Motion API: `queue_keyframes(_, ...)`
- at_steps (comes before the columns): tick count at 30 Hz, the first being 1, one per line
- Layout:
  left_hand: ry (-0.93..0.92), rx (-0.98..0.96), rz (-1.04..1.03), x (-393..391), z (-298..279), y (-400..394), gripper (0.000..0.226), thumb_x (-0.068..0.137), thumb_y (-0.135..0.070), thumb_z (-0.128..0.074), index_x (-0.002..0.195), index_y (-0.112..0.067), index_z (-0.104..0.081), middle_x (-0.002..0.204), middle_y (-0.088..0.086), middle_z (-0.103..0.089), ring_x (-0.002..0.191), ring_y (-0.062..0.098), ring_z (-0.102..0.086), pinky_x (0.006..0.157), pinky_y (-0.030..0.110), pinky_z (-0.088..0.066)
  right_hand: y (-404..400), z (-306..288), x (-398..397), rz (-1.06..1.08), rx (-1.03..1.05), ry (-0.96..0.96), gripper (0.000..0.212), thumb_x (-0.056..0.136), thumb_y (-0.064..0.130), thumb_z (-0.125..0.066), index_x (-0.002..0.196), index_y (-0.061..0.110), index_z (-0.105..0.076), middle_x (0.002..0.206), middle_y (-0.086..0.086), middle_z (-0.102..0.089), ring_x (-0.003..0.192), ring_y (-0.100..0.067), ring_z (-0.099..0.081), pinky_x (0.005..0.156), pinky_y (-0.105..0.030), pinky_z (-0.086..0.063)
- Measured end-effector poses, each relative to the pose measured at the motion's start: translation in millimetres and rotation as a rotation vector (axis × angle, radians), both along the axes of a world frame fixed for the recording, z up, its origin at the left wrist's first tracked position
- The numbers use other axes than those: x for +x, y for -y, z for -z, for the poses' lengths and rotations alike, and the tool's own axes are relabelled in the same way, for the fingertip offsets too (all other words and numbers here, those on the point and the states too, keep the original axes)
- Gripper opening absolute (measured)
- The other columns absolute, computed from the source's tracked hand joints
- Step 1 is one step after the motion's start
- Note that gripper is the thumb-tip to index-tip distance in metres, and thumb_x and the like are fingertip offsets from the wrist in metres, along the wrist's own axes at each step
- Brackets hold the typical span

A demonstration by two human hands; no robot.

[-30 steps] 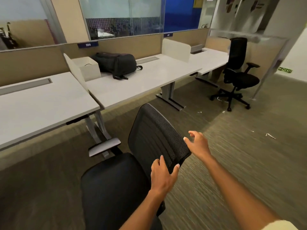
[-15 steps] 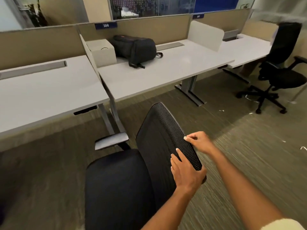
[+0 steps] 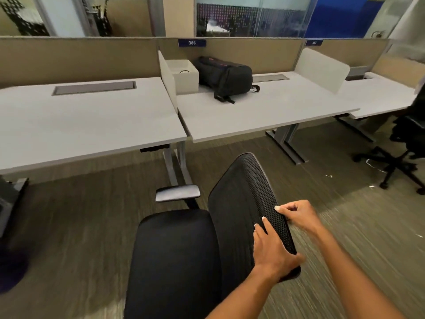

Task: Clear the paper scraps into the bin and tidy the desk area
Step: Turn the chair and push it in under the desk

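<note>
Grey-brown carpet (image 3: pixel 80 226) is seen across the lower half of the frame, w/ a row of white desks above it: one desk (image 3: pixel 87 118) at left, a middle desk (image 3: pixel 264 116) at centre and a third (image 3: pixel 377 97) at upper right, all backed by a tan partition (image 3: pixel 69 58) bearing a blue tag marked 386 (image 3: pixel 192 43). Next in size, a black office chair (image 3: pixel 179 261) is shown at lower centre, its mesh backrest (image 3: pixel 248 203) turned edge-on toward the camera and one grey armrest (image 3: pixel 177 193) sticking out at its left. A second black chair (image 3: pixel 407 143) is cut off by the right edge of the frame. On the middle desk a black backpack (image 3: pixel 226 77) is laid on its side, just beside a white open box (image 3: pixel 184 77) set against a white divider (image 3: pixel 167 81). The left hand (image 3: pixel 273 252) is wrapped over the near end of the backrest's rim, fingers laid on the mesh face and thumb hooked behind. The right hand (image 3: pixel 299 215) is curled on the same rim a bit farther up, fingertips pinching the edge. Smallest of all, a few white paper scraps (image 3: pixel 328 175) are scattered on the carpet at right, near the second chair's base; no bin can be made out.
</note>
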State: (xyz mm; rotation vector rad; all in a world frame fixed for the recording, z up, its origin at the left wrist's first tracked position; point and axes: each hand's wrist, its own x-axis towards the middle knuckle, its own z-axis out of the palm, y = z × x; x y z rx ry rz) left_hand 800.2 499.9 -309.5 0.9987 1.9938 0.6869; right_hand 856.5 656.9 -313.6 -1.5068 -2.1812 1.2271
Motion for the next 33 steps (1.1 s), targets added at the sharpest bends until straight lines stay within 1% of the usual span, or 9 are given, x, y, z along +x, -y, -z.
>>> queue_keyframes(7,-0.029,0.007,0.087,-38,4,53,0.135,0.063,-0.055,-0.077,0.152,-0.01,0.014,0.163,0.016,0.005,0.152,0.032,0.004,0.124,0.045,-0.013,55,-6,-24,0.046,-0.125,-0.08,0.014,0.081,0.022,-0.078,0.071,0.012,-0.077,0.069,-0.006,-0.076,0.068,-0.018,-0.074,0.061,-0.032,-0.06)
queue_keyframes(11,-0.055,0.006,0.131,-75,7,96,0.135,0.061,-0.057,-0.076,0.153,-0.01,0.011,0.164,0.01,0.003,0.152,0.027,0.002,0.124,0.043,-0.015,93,-7,-52,0.132,-0.273,-0.158,0.017,0.081,0.008,-0.077,0.084,-0.001,-0.063,0.073,-0.018,-0.071,0.056,-0.02,-0.071,0.05,-0.03,-0.056)
queue_keyframes(15,-0.093,-0.029,0.169,-115,4,142,0.13,0.059,-0.058,-0.076,0.154,-0.01,-0.002,0.162,0.007,-0.015,0.15,0.026,-0.015,0.121,0.043,-0.024,140,-8,-80,0.142,-0.307,-0.211,0.031,0.079,0.006,-0.078,0.094,0.002,-0.052,0.077,-0.022,-0.068,0.055,-0.024,-0.069,0.044,-0.03,-0.054)
queue_keyframes(19,-0.159,-0.127,0.212,-157,-2,190,0.102,0.06,-0.054,-0.079,0.14,-0.013,-0.031,0.141,0.008,-0.045,0.128,0.027,-0.046,0.106,0.044,-0.045,190,-10,-104,0.043,-0.278,-0.173,0.035,0.077,0.009,-0.08,0.087,0.008,-0.047,0.07,-0.021,-0.067,0.053,-0.025,-0.067,0.054,-0.04,-0.06)
queue_keyframes(24,-0.235,-0.185,0.169,-204,-6,253,0.1,0.065,-0.054,-0.071,0.146,-0.014,-0.026,0.147,0.01,-0.038,0.139,0.03,-0.035,0.113,0.045,-0.037,254,-13,-142,-0.202,-0.308,-0.132,0.038,0.075,0.015,-0.082,0.081,0.012,-0.045,0.066,-0.019,-0.07,0.05,-0.024,-0.065,0.051,-0.035,-0.057)
queue_keyframes(27,-0.232,-0.077,0.001,-229,-7,286,0.104,0.076,-0.064,-0.058,0.155,-0.013,-0.012,0.161,0.007,-0.022,0.149,0.023,-0.019,0.121,0.037,-0.025,279,-14,-165,-0.373,-0.109,-0.046,0.033,0.077,0.034,-0.078,0.075,0.013,-0.054,0.06,-0.006,-0.072,0.051,-0.019,-0.067,0.049,-0.032,-0.055)
queue_keyframes(29,-0.31,-0.048,-0.103,-246,-4,307,0.101,0.078,-0.075,-0.048,0.154,-0.016,-0.017,0.16,0.004,-0.025,0.149,0.02,-0.022,0.12,0.037,-0.026,286,-14,-178,-0.392,0.181,-0.014,0.029,0.081,0.044,-0.071,0.076,0.018,-0.059,0.069,0.001,-0.069,0.067,-0.018,-0.067,0.064,-0.035,-0.056)
queue_keyframes(31,-0.39,-0.059,-0.168,-258,3,326,0.092,0.081,-0.078,-0.039,0.151,-0.018,-0.028,0.155,0.003,-0.037,0.144,0.02,-0.032,0.117,0.037,-0.032,287,-13,-187,-0.414,0.45,0.017,0.026,0.084,0.047,-0.067,0.09,0.022,-0.063,0.094,0.0,-0.065,0.092,-0.022,-0.062,0.08,-0.036,-0.052)
queue_keyframes(33,-0.459,-0.06,-0.215,-268,9,344,0.079,0.086,-0.073,-0.034,0.143,-0.019,-0.042,0.145,0.002,-0.05,0.135,0.02,-0.044,0.11,0.036,-0.039,284,-10,-196,-0.493,0.62,0.092,0.038,0.085,0.05,-0.064,0.112,0.024,-0.063,0.124,-0.004,-0.055,0.116,-0.025,-0.052,0.097,-0.039,-0.046)
